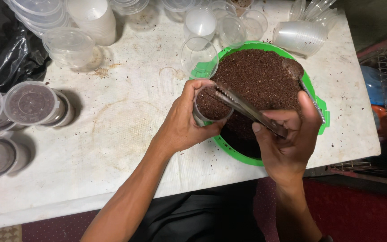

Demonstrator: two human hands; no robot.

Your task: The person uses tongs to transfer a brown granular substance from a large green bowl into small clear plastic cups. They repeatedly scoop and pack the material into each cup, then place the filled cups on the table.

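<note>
- Head view: the left hand (182, 118) was curled around a small clear plastic cup (211, 107) filled with dark brown granular material, held over the near-left edge of the green basin (319, 105).
- The right hand (287, 143) was closed around metal tongs (247, 106), whose tip lay across the cup's mouth, with a metal spoon (297, 74) also in its grip reaching over the basin's dark fill.
- Left of the basin, lidded filled tubs (30, 103) sat on the white table (122, 134).
- Beyond the basin stood empty clear cups (200, 22) and stacked lids (41, 13).
</note>
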